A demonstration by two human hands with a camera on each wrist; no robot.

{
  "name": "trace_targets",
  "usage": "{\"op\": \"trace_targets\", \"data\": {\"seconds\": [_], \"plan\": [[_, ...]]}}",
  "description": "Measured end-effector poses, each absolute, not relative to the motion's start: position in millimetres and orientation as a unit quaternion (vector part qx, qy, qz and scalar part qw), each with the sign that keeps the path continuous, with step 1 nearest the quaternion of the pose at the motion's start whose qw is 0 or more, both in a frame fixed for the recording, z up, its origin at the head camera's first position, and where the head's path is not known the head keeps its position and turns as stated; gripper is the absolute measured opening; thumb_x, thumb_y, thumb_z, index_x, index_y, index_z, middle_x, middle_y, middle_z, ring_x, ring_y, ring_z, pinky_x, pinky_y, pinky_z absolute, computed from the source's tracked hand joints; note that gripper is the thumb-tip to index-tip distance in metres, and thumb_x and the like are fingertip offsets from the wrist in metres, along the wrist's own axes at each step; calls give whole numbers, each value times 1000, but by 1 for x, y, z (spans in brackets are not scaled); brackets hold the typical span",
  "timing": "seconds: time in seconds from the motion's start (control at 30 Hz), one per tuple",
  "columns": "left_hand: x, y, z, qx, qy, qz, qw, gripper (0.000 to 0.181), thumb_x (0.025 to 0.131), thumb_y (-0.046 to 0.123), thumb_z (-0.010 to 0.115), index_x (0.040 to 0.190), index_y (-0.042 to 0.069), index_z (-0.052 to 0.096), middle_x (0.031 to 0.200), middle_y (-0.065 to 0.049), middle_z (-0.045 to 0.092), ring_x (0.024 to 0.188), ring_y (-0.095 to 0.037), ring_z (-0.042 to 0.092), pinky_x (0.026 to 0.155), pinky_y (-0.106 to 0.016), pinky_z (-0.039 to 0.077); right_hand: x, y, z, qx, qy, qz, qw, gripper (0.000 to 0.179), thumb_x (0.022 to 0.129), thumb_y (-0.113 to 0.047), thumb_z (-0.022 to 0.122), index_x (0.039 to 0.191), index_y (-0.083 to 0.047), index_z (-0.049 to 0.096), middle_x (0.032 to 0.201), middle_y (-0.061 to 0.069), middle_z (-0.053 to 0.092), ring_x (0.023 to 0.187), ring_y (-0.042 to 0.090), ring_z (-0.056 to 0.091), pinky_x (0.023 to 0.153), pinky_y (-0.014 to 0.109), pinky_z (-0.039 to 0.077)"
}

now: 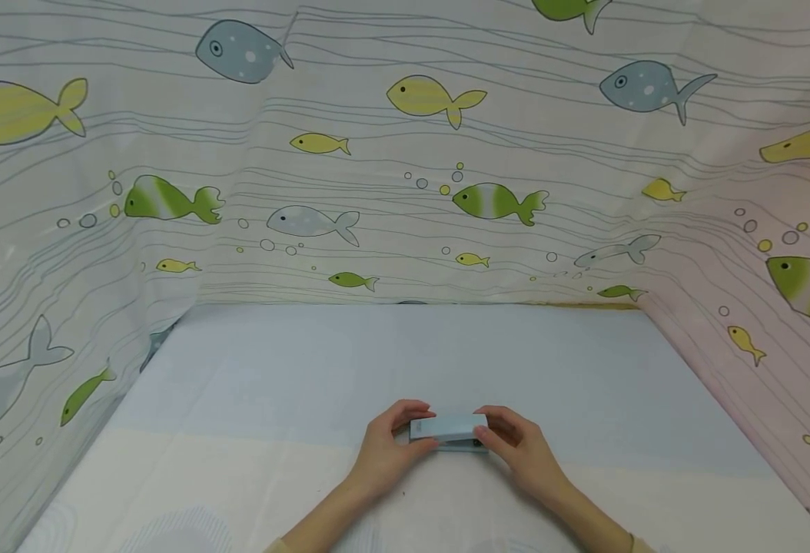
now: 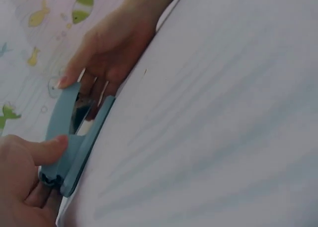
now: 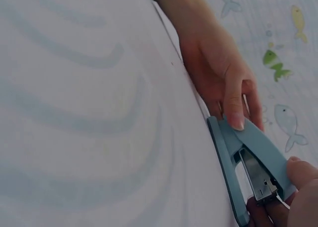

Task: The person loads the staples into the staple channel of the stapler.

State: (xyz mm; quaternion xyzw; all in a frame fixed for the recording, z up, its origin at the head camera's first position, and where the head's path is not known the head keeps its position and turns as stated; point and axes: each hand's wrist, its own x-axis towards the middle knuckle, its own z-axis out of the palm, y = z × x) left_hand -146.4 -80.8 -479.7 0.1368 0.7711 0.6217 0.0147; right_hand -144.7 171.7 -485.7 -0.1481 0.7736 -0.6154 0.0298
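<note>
A light blue stapler rests on the table between both hands, its top arm raised from the base. My left hand grips the hinge end, thumb on the near side and fingers behind. At the other end my right hand pinches the tip of the top arm between thumb and fingers. In the right wrist view a metal staple magazine shows in the gap between the arm and the base. The left wrist view has the left thumb pressing on the stapler's side near the hinge.
A pale cloth with faint curved patterns covers the table. Behind it and along both sides hangs a fish-print curtain. A small dark speck lies on the cloth near the left forearm.
</note>
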Motion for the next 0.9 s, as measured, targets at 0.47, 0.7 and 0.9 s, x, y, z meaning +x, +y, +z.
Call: {"op": "trace_targets", "data": {"seconds": [0.47, 0.7, 0.9], "plan": [[-137, -106, -485, 129, 755, 643, 11, 46, 84, 18, 81, 125, 9, 61, 125, -4, 69, 119, -19, 64, 105, -27, 51, -137, 181, -489, -143, 789, -598, -3, 29, 97, -21, 67, 126, -14, 65, 120, 4, 70, 109, 10, 66, 95, 17, 54], [-134, -115, -487, 116, 747, 655, 12, 41, 87, 15, 79, 123, 4, 62, 119, -6, 71, 114, -23, 66, 102, -29, 53, -129, 193, -487, -122, 774, -622, 7, 34, 95, -17, 70, 126, -5, 63, 119, 9, 70, 110, 12, 67, 97, 17, 53], [-133, -121, -489, 120, 747, 654, 1, 37, 90, 16, 76, 122, 1, 62, 115, -8, 72, 110, -23, 68, 99, -27, 55, -127, 198, -489, -128, 766, -630, 3, 34, 96, -14, 67, 126, -1, 61, 118, 14, 70, 111, 14, 66, 97, 18, 54]]}}
